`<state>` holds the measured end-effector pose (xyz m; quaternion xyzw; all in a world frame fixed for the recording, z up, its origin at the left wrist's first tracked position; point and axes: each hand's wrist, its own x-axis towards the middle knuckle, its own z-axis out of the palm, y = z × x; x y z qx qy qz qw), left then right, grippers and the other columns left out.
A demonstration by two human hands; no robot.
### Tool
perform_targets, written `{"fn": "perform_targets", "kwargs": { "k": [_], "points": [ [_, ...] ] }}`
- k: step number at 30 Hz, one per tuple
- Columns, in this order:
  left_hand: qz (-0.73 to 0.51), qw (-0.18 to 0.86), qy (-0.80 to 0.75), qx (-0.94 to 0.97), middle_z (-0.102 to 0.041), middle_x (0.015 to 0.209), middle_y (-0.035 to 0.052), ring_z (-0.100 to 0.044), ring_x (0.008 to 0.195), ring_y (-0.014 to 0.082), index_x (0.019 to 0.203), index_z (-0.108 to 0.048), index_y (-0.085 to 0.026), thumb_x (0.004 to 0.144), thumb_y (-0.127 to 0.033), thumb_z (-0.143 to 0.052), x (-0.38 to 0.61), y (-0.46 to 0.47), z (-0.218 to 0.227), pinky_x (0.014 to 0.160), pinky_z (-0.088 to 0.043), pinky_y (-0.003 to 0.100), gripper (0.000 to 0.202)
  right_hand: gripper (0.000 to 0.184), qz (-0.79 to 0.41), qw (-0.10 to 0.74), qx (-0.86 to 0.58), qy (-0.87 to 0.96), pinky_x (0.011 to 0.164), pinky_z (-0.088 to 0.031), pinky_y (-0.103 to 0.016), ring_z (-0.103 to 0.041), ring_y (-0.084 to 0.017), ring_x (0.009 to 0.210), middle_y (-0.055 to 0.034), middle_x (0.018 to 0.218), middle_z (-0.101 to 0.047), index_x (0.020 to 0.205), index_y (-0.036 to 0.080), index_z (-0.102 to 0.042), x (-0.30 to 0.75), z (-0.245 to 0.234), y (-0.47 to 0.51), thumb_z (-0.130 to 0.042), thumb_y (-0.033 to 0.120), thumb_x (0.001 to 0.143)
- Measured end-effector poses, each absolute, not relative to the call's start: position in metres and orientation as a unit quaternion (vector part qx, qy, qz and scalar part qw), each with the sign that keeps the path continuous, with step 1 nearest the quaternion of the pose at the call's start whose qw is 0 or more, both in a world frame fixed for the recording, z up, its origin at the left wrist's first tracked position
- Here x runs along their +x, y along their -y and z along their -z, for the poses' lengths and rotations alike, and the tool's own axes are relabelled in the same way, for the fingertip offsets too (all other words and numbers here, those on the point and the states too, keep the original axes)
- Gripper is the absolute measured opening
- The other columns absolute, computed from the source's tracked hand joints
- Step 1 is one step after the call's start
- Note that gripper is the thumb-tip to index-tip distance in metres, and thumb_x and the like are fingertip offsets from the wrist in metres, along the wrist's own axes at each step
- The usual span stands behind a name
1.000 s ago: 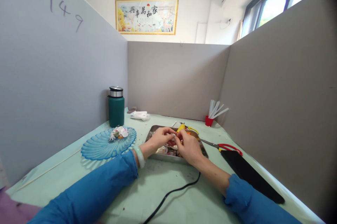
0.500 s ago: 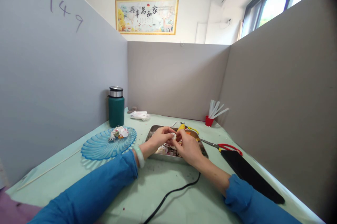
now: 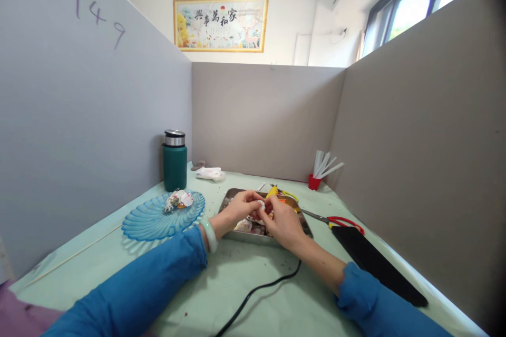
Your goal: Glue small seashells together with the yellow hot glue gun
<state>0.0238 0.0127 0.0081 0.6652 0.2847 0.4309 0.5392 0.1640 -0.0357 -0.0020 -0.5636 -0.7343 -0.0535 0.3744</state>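
Observation:
Over a metal tray my two hands meet, fingertips close together. A small white seashell is pinched between them. My left hand, with a pale green bangle on its wrist, grips the shell's left side. My right hand closes on it from the right; its fingertips are partly hidden. Several shells lie in the tray below. At the tray's back right is a yellow tool, partly covered by my right hand.
To the left, a blue scalloped plate bears a small shell cluster, with a green bottle behind. Red-handled scissors and a black slab lie right. A red cup holds white sticks. A black cable runs in front.

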Motion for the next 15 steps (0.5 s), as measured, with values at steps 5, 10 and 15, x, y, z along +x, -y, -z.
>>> {"fn": "perform_targets", "kwargs": {
  "k": [5, 10, 15],
  "points": [
    [-0.433, 0.535, -0.283, 0.667, -0.056, 0.065, 0.0007, -0.055, 0.055, 0.0103, 0.076, -0.055, -0.011, 0.064, -0.017, -0.058, 0.0241, -0.0133, -0.0074, 0.056, -0.047, 0.025, 0.014, 0.019, 0.056, 0.371, -0.562, 0.738, 0.054, -0.030, -0.020, -0.054, -0.012, 0.061, -0.0011, 0.071, -0.060, 0.084, 0.019, -0.050, 0.1638, 0.0017, 0.0361, -0.043, 0.037, 0.083],
    [-0.435, 0.533, -0.280, 0.670, -0.055, 0.061, -0.0003, -0.053, 0.052, 0.0091, 0.074, -0.054, -0.011, 0.063, -0.015, -0.058, 0.0239, -0.0137, -0.0068, 0.054, -0.045, 0.023, 0.012, 0.019, 0.052, 0.367, -0.557, 0.743, 0.054, -0.030, -0.020, -0.053, -0.011, 0.060, -0.0006, 0.071, -0.060, 0.084, 0.019, -0.050, 0.1641, 0.0017, 0.0359, -0.043, 0.036, 0.084],
    [-0.435, 0.535, -0.283, 0.667, -0.055, 0.059, -0.0006, -0.053, 0.050, 0.0088, 0.074, -0.054, -0.011, 0.063, -0.015, -0.058, 0.0241, -0.0148, -0.0052, 0.053, -0.045, 0.023, 0.012, 0.018, 0.060, 0.367, -0.550, 0.748, 0.054, -0.030, -0.020, -0.053, -0.011, 0.061, -0.0004, 0.071, -0.059, 0.084, 0.019, -0.049, 0.1653, 0.0040, 0.0342, -0.043, 0.036, 0.084]
  ]
}}
